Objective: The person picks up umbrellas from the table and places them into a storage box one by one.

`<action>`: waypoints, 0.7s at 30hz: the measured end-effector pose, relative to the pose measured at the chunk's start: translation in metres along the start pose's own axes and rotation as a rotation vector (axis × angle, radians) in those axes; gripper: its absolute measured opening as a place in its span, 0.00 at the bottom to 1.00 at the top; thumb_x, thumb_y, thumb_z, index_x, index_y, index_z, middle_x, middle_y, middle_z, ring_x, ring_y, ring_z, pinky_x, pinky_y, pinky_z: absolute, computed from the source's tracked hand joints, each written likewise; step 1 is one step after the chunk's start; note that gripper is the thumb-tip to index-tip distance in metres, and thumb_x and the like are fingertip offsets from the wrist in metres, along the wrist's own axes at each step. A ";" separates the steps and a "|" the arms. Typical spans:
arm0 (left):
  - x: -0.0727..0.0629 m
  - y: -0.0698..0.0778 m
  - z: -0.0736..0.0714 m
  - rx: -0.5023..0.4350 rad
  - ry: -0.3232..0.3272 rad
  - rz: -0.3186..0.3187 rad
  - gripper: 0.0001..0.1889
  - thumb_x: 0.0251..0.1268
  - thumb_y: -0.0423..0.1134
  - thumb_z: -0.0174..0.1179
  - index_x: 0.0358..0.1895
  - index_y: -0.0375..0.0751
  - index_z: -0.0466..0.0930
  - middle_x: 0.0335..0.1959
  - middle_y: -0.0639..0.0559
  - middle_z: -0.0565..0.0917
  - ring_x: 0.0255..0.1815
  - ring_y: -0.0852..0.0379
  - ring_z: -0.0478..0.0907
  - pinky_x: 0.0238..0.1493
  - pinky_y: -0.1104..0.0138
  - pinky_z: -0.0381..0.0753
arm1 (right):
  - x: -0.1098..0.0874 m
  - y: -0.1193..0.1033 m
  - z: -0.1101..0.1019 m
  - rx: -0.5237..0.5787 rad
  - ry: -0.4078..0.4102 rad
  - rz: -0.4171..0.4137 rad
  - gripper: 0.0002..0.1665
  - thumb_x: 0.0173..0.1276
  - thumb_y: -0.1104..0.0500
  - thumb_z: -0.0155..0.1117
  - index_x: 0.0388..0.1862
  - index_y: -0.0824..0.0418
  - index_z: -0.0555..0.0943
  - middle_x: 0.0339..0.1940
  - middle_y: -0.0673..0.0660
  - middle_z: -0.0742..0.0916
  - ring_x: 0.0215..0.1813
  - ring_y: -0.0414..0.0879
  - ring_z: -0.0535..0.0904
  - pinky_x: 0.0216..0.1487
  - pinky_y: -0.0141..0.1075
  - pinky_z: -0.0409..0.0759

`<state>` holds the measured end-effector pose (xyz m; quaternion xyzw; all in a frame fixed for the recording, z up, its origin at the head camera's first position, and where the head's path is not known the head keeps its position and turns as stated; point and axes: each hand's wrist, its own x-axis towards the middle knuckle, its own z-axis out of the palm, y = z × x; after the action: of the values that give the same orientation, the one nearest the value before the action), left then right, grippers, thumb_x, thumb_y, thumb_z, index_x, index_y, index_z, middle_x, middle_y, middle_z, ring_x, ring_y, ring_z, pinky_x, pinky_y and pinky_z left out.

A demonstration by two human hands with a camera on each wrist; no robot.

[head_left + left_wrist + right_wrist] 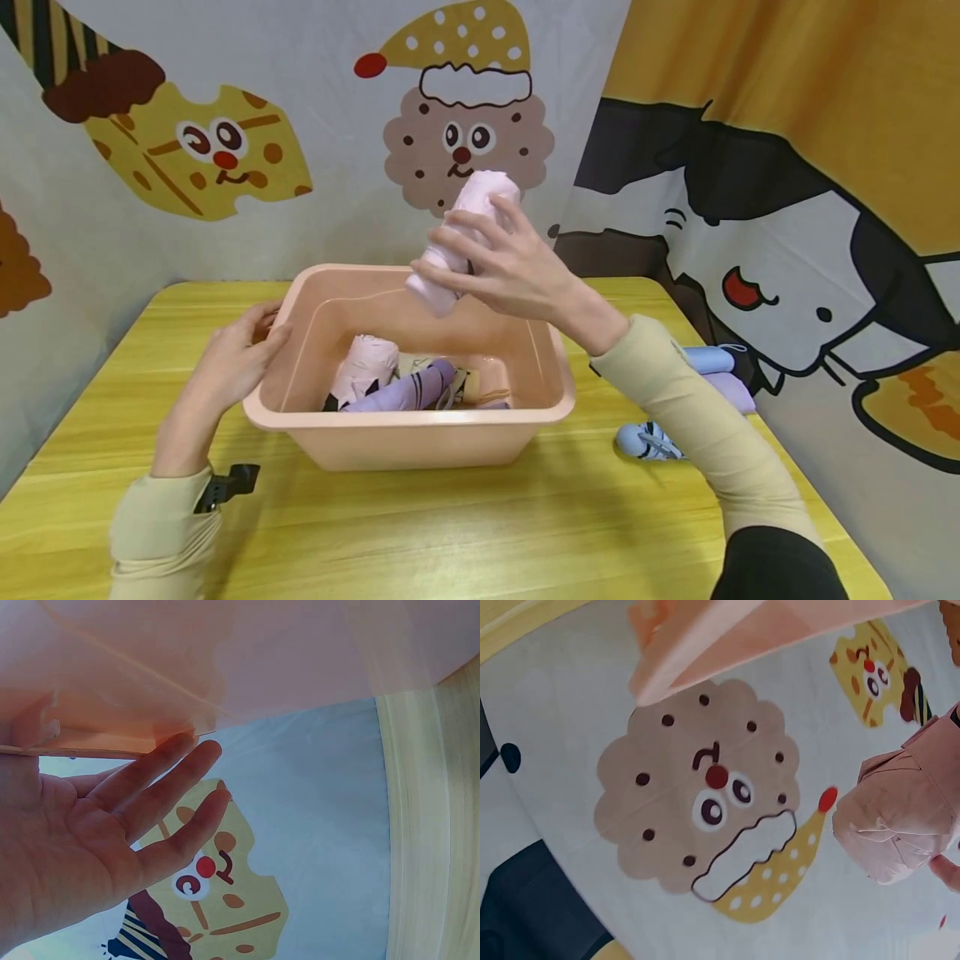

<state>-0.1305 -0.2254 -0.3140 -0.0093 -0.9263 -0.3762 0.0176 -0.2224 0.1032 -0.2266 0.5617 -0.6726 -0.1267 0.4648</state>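
My right hand [498,254] grips a pink folded umbrella [480,193], held tilted above the back right part of a peach plastic tub [420,418]. In the right wrist view the umbrella's [896,817] gathered cloth end shows at the right edge. My left hand [232,358] holds the tub's left rim, thumb over the top; in the left wrist view its fingers [169,787] reach along the outer wall, loosely extended. Inside the tub lie another pink umbrella [369,362], a purple one [405,392] and some beige, strapped items [467,385] partly hidden behind it.
The tub stands on a yellow wood-grain table [420,533]. To its right, partly behind my right sleeve, lie a blue rolled item [708,360], a lilac one [731,390] and a blue one with a rounded end [636,440]. A cartoon-printed curtain [330,50] hangs behind.
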 end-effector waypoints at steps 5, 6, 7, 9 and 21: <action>0.000 0.000 0.000 0.005 0.000 0.000 0.34 0.75 0.54 0.38 0.73 0.31 0.53 0.66 0.26 0.66 0.63 0.28 0.67 0.59 0.38 0.68 | 0.009 -0.010 0.003 0.059 -0.005 -0.039 0.27 0.64 0.59 0.59 0.61 0.39 0.72 0.58 0.54 0.80 0.60 0.53 0.74 0.59 0.57 0.71; 0.000 0.000 0.000 0.005 -0.001 -0.001 0.34 0.75 0.54 0.38 0.73 0.31 0.53 0.66 0.26 0.66 0.63 0.28 0.67 0.59 0.38 0.68 | 0.010 -0.012 0.004 0.070 -0.008 -0.050 0.28 0.62 0.59 0.60 0.60 0.39 0.72 0.58 0.54 0.80 0.60 0.52 0.74 0.58 0.57 0.72; 0.000 0.000 0.000 0.007 -0.001 -0.001 0.34 0.75 0.54 0.38 0.73 0.31 0.53 0.66 0.26 0.66 0.63 0.28 0.67 0.59 0.38 0.69 | 0.010 -0.014 0.005 0.079 -0.016 -0.062 0.29 0.61 0.59 0.61 0.60 0.39 0.72 0.58 0.54 0.80 0.60 0.52 0.74 0.58 0.57 0.72; 0.000 0.000 0.000 0.008 -0.003 -0.004 0.34 0.75 0.53 0.38 0.73 0.31 0.52 0.66 0.26 0.66 0.63 0.28 0.67 0.59 0.38 0.68 | 0.012 -0.017 0.006 0.092 -0.041 -0.086 0.31 0.60 0.60 0.62 0.61 0.38 0.72 0.59 0.53 0.79 0.61 0.52 0.73 0.59 0.57 0.72; 0.000 0.001 0.000 0.033 -0.008 -0.003 0.34 0.76 0.55 0.36 0.73 0.32 0.52 0.67 0.26 0.65 0.66 0.27 0.62 0.61 0.36 0.64 | 0.022 -0.030 0.011 0.138 -0.134 -0.208 0.29 0.65 0.55 0.60 0.64 0.35 0.69 0.60 0.52 0.79 0.64 0.51 0.72 0.61 0.58 0.71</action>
<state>-0.1302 -0.2246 -0.3129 -0.0089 -0.9324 -0.3611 0.0135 -0.2108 0.0701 -0.2428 0.6493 -0.6474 -0.1650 0.3634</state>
